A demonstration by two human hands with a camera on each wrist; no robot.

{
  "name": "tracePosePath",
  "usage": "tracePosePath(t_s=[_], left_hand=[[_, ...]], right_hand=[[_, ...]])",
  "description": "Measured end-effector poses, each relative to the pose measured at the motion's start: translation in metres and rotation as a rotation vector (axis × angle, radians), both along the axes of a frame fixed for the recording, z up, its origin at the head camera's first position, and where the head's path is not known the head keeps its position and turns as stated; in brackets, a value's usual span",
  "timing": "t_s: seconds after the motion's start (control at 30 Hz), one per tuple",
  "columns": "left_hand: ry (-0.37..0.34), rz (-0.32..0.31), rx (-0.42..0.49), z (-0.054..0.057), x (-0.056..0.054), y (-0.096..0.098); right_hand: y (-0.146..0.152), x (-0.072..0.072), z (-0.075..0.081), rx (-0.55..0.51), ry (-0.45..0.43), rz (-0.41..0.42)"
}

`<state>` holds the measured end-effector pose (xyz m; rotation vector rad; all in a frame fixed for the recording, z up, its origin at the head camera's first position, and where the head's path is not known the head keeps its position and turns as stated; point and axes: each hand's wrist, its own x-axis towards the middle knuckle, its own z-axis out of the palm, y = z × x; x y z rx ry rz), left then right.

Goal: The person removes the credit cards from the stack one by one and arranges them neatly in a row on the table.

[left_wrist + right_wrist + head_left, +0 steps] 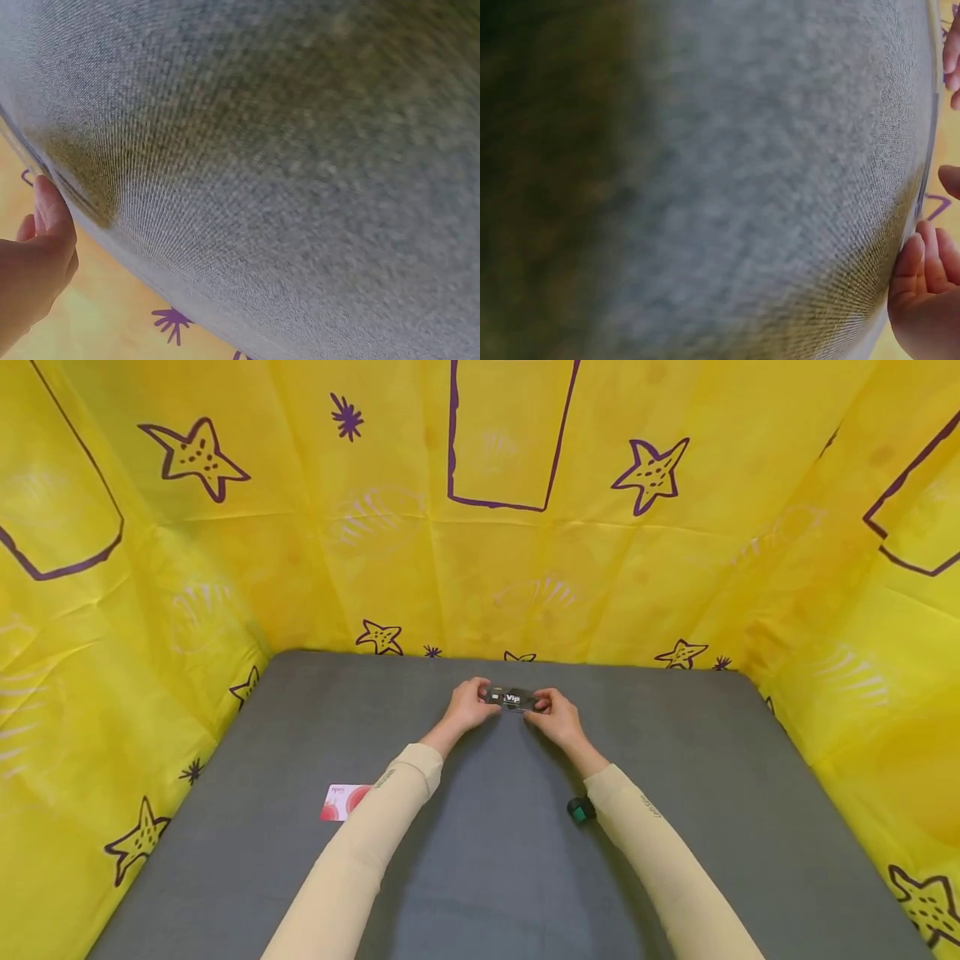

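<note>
A dark card marked "Vip" (513,698) is held between both hands near the far side of the grey table. My left hand (469,705) pinches its left end, and my right hand (557,717) pinches its right end. The left wrist view shows the left hand (41,251) at the lower left edge. In the right wrist view, the right hand (926,296) appears at the lower right, with fingertips of the other hand above it. Only a thin edge of the card shows in the wrist views.
A pink and white card (341,802) lies on the grey table (495,877), partly covered by the left sleeve. A small black and green object (581,810) sits against the right sleeve. Yellow cloth (495,577) with purple starfish drawings hangs around the table's back and sides.
</note>
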<state>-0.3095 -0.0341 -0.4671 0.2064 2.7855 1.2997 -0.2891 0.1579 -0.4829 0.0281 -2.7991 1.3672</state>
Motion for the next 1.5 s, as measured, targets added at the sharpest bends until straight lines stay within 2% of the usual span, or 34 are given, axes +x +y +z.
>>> tracePosePath(t_s=[0.43, 0.73, 1.17, 1.5], left_hand=[[0.012, -0.006, -0.05, -0.01, -0.008, 0.003], [-0.001, -0.01, -0.09, -0.016, -0.014, 0.001], [-0.05, -0.057, -0.142, -0.011, -0.016, 0.0], [-0.047, -0.052, -0.132, -0.011, -0.014, -0.001]], right_hand=[[-0.004, -0.015, -0.009, 0.036, -0.006, -0.013], [-0.005, -0.017, -0.011, 0.068, -0.02, 0.001], [-0.001, -0.018, -0.01, 0.126, -0.011, 0.044], [-0.001, -0.017, -0.011, 0.113, -0.006, 0.041]])
